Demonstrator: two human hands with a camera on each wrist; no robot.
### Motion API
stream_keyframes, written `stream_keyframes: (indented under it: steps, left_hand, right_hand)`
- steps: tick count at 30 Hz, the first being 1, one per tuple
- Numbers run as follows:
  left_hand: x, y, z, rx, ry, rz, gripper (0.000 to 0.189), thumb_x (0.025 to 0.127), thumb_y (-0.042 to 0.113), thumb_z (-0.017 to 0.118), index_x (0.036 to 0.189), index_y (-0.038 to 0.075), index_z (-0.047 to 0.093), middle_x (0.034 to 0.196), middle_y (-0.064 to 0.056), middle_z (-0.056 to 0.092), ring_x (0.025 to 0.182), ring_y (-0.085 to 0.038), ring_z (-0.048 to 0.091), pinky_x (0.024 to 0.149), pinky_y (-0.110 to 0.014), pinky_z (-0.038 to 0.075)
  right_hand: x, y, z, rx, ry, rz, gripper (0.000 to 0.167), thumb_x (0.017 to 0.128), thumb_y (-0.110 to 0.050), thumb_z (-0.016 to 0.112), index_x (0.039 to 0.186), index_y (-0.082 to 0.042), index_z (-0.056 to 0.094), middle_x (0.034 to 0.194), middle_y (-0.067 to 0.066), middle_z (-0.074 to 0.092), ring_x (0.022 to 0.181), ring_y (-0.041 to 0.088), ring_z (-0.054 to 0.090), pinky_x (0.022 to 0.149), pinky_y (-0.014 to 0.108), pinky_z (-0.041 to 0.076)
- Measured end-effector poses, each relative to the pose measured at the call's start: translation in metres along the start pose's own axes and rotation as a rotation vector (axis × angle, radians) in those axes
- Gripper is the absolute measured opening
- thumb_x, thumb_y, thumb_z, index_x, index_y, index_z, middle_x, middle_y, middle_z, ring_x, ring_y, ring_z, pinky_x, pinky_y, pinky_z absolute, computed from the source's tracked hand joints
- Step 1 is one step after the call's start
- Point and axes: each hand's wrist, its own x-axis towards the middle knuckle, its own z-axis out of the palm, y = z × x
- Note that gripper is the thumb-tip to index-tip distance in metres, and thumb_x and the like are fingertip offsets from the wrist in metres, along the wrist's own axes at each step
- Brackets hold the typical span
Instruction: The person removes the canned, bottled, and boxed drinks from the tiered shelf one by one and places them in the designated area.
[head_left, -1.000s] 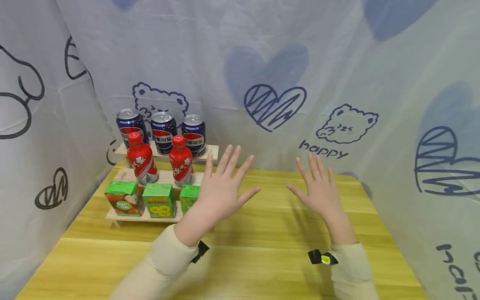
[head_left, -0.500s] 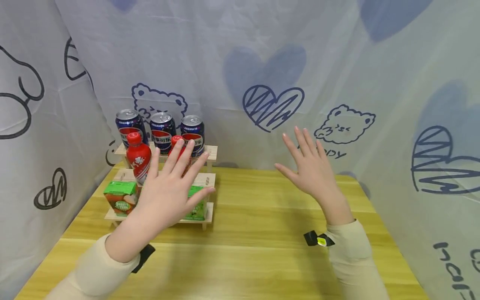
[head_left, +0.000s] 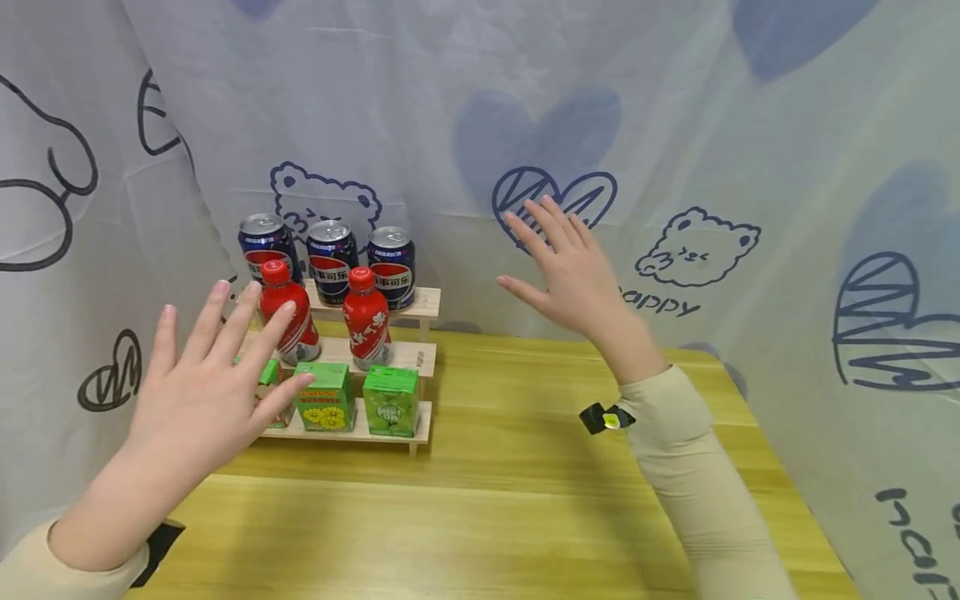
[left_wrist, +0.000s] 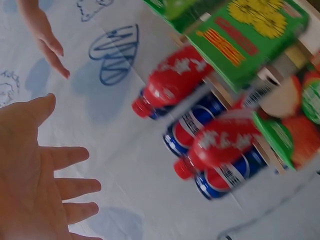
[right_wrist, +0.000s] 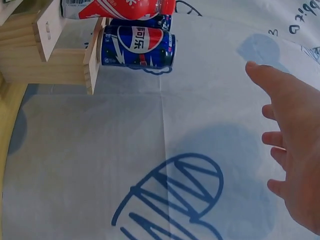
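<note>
My left hand (head_left: pixel 210 383), fingers spread and holding nothing, is raised before the left end of a three-tier wooden rack (head_left: pixel 411 353), overlapping a juice box (head_left: pixel 279 396) in the head view. To the rack's right, my right hand (head_left: pixel 573 275) is also raised with fingers extended and nothing in it. Three dark blue cola cans (head_left: pixel 393 271) stand on the top tier. Two red bottles (head_left: pixel 367 321) with red caps occupy the middle one. Along the bottom tier are green-topped juice boxes (head_left: pixel 392 404). The right wrist view shows a cola can (right_wrist: pixel 137 47) apart from the right hand (right_wrist: pixel 297 135).
The rack stands on the left part of a yellow wood-grain table (head_left: pixel 517 517). Behind the table and at both sides hangs a pale cloth (head_left: pixel 420 108) printed with hearts and bears. Each wrist wears a dark band-mounted device (head_left: pixel 606 418).
My left hand has swung left across the rack, from its right end to its left end. The right hand has moved left and upward. The rack and drinks stay in place.
</note>
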Motion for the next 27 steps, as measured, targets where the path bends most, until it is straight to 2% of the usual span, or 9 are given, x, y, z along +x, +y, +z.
stream_keyframes:
  steps: [6,12,16,20,27]
  left_hand:
    - [-0.019,-0.034,0.002,0.023,-0.02,-0.108,0.083,0.091,0.06,0.054,0.157,0.021,0.022,0.162,-0.019,0.019,0.153,-0.034,-0.001,0.121,-0.062,-0.01]
    - [-0.041,-0.064,0.016,0.009,-0.017,-0.178,0.083,0.092,0.06,0.053,0.156,0.015,0.025,0.159,-0.024,0.023,0.153,-0.035,0.0,0.12,-0.064,-0.007]
    - [-0.054,-0.079,0.032,0.003,-0.053,-0.195,0.083,0.093,0.058,0.053,0.156,0.013,0.022,0.159,-0.025,0.02,0.153,-0.035,-0.004,0.119,-0.065,-0.009]
    - [-0.067,-0.09,0.055,-0.015,-0.078,-0.173,0.084,0.094,0.057,0.052,0.157,0.014,0.019,0.161,-0.024,0.015,0.153,-0.034,-0.005,0.119,-0.065,-0.009]
    - [-0.088,-0.095,0.092,-0.077,-0.136,-0.163,0.085,0.095,0.055,0.052,0.158,0.015,0.012,0.162,-0.023,0.01,0.152,-0.033,-0.011,0.118,-0.064,-0.013]
  right_hand:
    - [0.026,-0.013,0.007,0.072,0.06,-0.092,0.074,0.093,-0.054,0.057,0.155,-0.023,0.03,0.159,0.01,0.031,0.152,0.027,0.019,0.125,0.048,0.019]
    - [0.049,-0.024,0.016,0.114,0.036,-0.142,0.073,0.094,-0.054,0.055,0.154,-0.02,0.031,0.158,0.011,0.034,0.15,0.03,0.023,0.123,0.048,0.023]
    - [0.064,-0.032,0.023,0.136,0.015,-0.154,0.072,0.095,-0.053,0.055,0.153,-0.018,0.032,0.156,0.011,0.035,0.15,0.031,0.025,0.123,0.049,0.025]
    - [0.077,-0.037,0.031,0.154,-0.031,-0.13,0.072,0.095,-0.053,0.055,0.154,-0.019,0.032,0.157,0.01,0.034,0.15,0.029,0.024,0.123,0.048,0.025]
    - [0.097,-0.045,0.05,0.182,-0.118,-0.093,0.074,0.095,-0.057,0.052,0.155,-0.023,0.028,0.16,0.008,0.029,0.151,0.026,0.023,0.123,0.047,0.025]
